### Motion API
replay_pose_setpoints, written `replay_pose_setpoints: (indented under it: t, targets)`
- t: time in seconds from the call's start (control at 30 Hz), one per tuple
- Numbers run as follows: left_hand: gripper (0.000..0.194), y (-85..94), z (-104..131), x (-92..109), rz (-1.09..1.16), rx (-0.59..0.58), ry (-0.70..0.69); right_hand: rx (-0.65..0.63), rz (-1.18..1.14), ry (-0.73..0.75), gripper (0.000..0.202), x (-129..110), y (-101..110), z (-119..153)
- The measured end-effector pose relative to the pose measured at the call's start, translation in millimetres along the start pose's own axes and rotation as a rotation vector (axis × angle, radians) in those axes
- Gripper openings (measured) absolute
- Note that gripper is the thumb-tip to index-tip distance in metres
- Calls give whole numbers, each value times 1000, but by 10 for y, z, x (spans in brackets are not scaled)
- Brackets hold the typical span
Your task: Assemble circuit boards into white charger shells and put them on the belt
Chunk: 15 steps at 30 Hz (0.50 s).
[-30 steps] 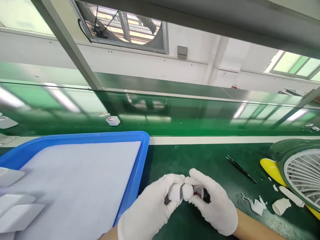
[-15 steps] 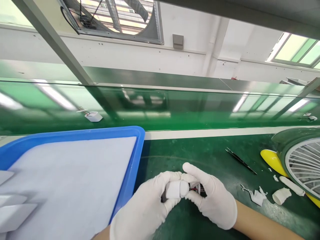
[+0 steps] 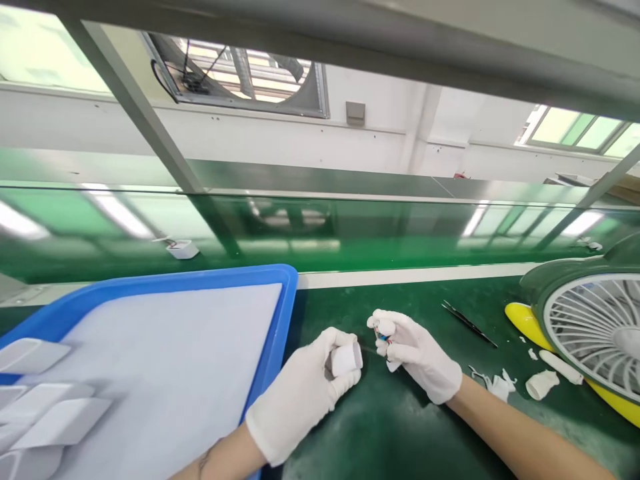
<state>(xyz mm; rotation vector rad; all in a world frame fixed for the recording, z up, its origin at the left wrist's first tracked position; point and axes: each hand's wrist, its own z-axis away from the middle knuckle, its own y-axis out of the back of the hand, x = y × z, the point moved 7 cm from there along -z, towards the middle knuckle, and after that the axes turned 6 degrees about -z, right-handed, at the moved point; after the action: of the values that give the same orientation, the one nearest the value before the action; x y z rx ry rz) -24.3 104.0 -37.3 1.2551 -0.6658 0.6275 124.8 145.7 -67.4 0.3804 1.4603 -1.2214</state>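
Observation:
My left hand (image 3: 307, 390), in a white glove, grips a short white casing (image 3: 346, 359) between thumb and fingers, its open end facing right. To the right, apart from it, my gloved right hand (image 3: 417, 350) pinches a small wired part (image 3: 384, 336) with bits of red and blue showing. The fingers cover most of that part. A small white piece (image 3: 393, 365) shows just under the right fingers. Both hands are above the green work surface (image 3: 370, 433).
A blue tray (image 3: 287, 313) with a white liner and several white casings (image 3: 65, 421) is at left. Black tweezers (image 3: 470, 324), white scraps (image 3: 500, 385) and a fan (image 3: 595, 327) are at right. Another white casing (image 3: 183, 249) lies beyond the tray.
My hands were together around the white pieces and have moved apart. The casing's open end now shows, and the wired part is away from it in my right hand. The view has shifted slightly.

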Motion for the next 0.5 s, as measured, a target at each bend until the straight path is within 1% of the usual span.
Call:
replay_pose_setpoints:
  t: [0.1,0.17,0.2,0.3,0.37,0.43,0.5]
  targets:
    - [17,-40,0,20,-29,-66,-12,57,-102,36,40,12,100,-57]
    - [17,-52,9,40,-56,-85,-22,77,-97,63,38,48,157,-90]
    - [17,-54,13,54,-59,-88,-31,65,-83,73,39,62,165,-102]
    - [14,-51,24,97,-52,-83,-57,16,-29,48,46,86,140,-105]
    - [12,-47,28,108,-52,-79,-56,1,22,13,47,75,108,-88]
    - [11,-51,30,101,-48,-81,-43,9,82,-8,41,48,81,-65]
    - [12,-56,33,93,-36,-83,-41,11,148,3,34,10,50,-41]
